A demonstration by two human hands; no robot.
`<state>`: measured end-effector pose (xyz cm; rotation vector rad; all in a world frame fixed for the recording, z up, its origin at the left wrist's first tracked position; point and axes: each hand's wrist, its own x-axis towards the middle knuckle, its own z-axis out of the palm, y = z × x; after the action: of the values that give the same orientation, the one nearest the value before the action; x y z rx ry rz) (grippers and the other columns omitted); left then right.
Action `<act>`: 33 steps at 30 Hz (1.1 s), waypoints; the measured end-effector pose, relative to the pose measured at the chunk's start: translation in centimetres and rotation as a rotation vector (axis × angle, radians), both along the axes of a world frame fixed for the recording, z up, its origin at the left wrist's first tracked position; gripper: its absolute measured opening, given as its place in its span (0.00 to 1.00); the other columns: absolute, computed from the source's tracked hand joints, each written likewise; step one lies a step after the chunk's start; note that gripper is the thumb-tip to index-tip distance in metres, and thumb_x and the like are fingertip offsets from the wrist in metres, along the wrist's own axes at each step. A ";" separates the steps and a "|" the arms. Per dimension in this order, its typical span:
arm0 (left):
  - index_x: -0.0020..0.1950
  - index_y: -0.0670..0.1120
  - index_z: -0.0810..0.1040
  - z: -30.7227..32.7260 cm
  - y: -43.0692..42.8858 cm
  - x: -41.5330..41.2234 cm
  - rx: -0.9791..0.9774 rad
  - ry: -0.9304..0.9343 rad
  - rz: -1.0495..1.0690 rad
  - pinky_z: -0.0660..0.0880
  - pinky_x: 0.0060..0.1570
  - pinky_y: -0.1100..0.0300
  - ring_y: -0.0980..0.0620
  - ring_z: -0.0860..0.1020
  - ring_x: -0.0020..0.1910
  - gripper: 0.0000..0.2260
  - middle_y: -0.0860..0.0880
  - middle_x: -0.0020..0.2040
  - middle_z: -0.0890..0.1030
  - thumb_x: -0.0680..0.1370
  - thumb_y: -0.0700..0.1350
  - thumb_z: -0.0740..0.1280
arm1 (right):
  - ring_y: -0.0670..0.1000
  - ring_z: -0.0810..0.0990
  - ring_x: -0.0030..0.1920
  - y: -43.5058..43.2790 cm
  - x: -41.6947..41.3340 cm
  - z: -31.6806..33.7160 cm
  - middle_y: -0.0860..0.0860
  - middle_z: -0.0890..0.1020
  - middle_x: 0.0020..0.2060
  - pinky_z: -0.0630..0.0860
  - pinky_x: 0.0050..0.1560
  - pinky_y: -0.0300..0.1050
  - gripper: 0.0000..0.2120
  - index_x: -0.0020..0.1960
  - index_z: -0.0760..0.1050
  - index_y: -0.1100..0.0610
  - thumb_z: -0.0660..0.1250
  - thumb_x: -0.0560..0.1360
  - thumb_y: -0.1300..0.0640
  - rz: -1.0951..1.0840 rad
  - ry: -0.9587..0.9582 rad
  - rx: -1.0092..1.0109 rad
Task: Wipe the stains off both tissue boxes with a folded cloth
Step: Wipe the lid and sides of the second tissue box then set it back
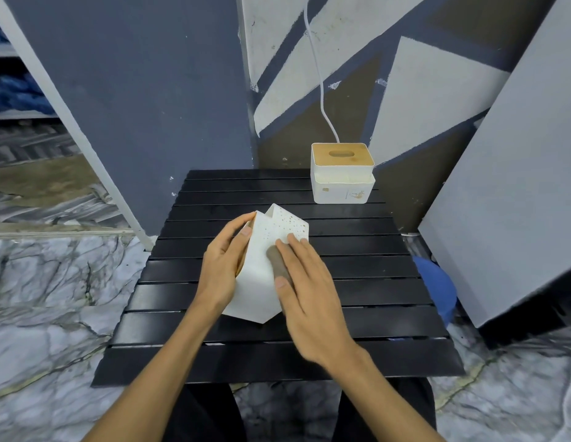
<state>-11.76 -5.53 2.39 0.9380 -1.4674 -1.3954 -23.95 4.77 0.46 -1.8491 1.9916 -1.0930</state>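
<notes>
Gripping tilted tissue box in left hand, right hand flat, pressing cloth onto it

Single wide-angle view from a camera on the person's head, facing forward and tilted steeply down. Both forearms enter from the bottom edge. The left hand and right hand meet on a tissue box at centre frame, close to the lens. A black slatted table fills the middle. A second tissue box stands farther off, near the table's far edge. The painted wall rises across the top, marble floor shows at both sides, and the person's legs appear directly below.
</notes>
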 end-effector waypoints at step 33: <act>0.67 0.51 0.79 -0.1 -0.2 0.5 -0.008 -0.025 -0.011 0.76 0.60 0.59 0.53 0.81 0.61 0.13 0.52 0.62 0.83 0.85 0.45 0.60 | 0.45 0.48 0.78 -2.8 0.1 1.8 0.46 0.55 0.78 0.51 0.77 0.49 0.27 0.78 0.56 0.50 0.43 0.81 0.44 0.106 0.165 0.037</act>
<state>-11.22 -5.68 2.32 0.9471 -1.4972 -1.3896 -23.82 1.93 2.21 -2.0595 1.9586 -0.8949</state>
